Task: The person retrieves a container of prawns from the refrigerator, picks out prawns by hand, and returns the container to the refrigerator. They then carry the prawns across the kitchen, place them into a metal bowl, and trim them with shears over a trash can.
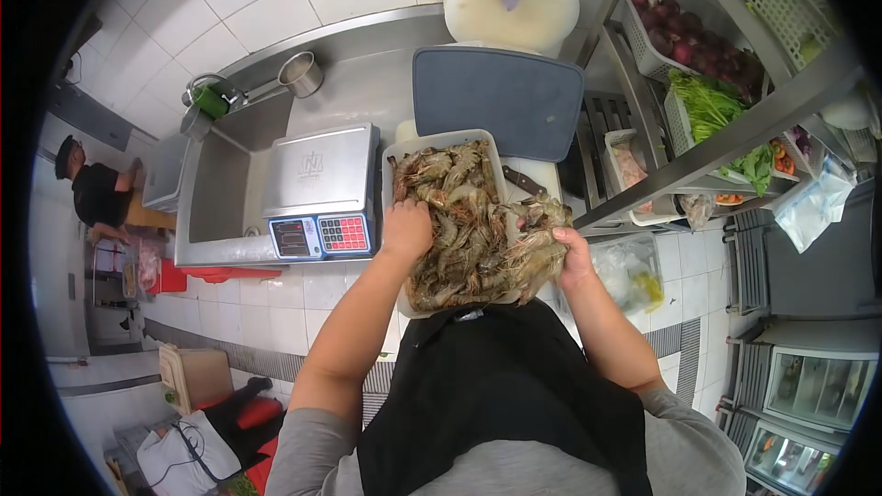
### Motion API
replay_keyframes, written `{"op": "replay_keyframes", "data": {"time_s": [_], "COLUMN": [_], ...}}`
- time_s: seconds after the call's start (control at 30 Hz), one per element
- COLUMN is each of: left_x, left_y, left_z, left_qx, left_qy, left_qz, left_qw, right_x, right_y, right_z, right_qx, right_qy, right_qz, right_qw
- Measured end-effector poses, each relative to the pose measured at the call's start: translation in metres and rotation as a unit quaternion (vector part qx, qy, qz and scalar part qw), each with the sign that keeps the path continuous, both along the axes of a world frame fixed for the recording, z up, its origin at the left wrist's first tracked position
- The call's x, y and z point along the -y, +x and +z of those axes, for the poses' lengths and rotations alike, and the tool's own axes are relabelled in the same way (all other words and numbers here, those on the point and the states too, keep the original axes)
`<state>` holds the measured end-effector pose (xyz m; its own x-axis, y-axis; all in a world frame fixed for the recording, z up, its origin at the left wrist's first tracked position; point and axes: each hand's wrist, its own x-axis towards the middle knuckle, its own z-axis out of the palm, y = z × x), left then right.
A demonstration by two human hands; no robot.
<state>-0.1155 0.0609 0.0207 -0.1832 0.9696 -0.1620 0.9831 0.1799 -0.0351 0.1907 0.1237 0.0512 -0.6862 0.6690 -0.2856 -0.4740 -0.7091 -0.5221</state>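
Note:
A white plastic tub (392, 186) full of raw, whole shrimp (459, 230) is right in front of my body. My left hand (407, 227) is closed at the tub's left side, its fingers curled in against the shrimp; what they hold, if anything, is hidden. On the other side, my right hand (574, 255) grips a bunch of shrimp (542, 237) at the tub's right edge, thumb on top. Just beyond that bunch lies a knife (522, 180), its dark handle showing. A digital scale (322, 188) stands to the left of the tub.
Behind the tub lies a dark grey board (496, 96). A steel sink (230, 188) and metal pot (300, 74) are left. Metal shelving (684, 165) with vegetable baskets rises close on the right. A bagged container (627, 271) sits below. Another person (101, 188) stands far left.

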Motion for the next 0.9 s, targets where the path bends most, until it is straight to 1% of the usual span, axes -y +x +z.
{"op": "replay_keyframes", "data": {"time_s": [0.1,0.17,0.23,0.37,0.43,0.5,0.53,0.6,0.63,0.7,0.73,0.8,0.83,0.9], "left_x": [-0.001,-0.003,-0.003,-0.002,-0.003,-0.004,-0.006,-0.014,-0.019,-0.031,-0.039,-0.057,-0.068,-0.093], "left_y": [0.001,-0.001,-0.004,-0.008,-0.011,-0.018,-0.023,-0.035,-0.04,-0.048,-0.051,-0.056,-0.059,-0.063], "left_z": [-0.001,-0.002,-0.004,-0.008,-0.005,0.001,0.004,0.012,0.018,0.029,0.035,0.045,0.05,0.059], "left_qx": [0.008,0.022,0.037,0.071,0.082,0.175,0.175,0.194,0.195,0.212,0.214,0.22,0.223,0.189], "left_qy": [0.026,0.014,0.001,0.017,0.02,0.139,0.138,0.224,0.222,0.258,0.256,0.298,0.295,0.345], "left_qz": [-0.002,0.001,0.002,0.002,0.006,0.0,0.0,0.006,0.004,0.064,0.061,0.115,0.11,0.116], "left_qw": [1.0,1.0,0.999,0.997,0.996,0.975,0.975,0.955,0.955,0.94,0.941,0.922,0.923,0.912], "right_x": [0.0,-0.003,-0.003,-0.004,-0.005,-0.007,-0.008,-0.011,-0.012,-0.013,-0.012,-0.01,-0.008,-0.002], "right_y": [0.005,0.009,0.01,0.013,0.016,0.02,0.024,0.033,0.038,0.047,0.052,0.063,0.069,0.082], "right_z": [-0.004,-0.016,-0.017,-0.021,-0.01,-0.003,-0.001,-0.003,-0.003,-0.002,-0.003,-0.004,-0.003,-0.002], "right_qx": [0.017,0.04,0.041,0.039,0.025,0.011,0.009,0.017,0.018,-0.004,-0.009,0.0,0.007,-0.003], "right_qy": [0.004,-0.006,-0.01,-0.004,0.01,0.023,0.029,0.036,0.034,0.037,0.035,0.035,0.037,0.028], "right_qz": [-0.001,0.013,0.008,-0.02,-0.033,-0.047,-0.061,-0.09,-0.092,-0.109,-0.122,-0.149,-0.171,-0.189], "right_qw": [1.0,0.999,0.999,0.999,0.999,0.999,0.998,0.995,0.995,0.993,0.992,0.988,0.985,0.982]}}
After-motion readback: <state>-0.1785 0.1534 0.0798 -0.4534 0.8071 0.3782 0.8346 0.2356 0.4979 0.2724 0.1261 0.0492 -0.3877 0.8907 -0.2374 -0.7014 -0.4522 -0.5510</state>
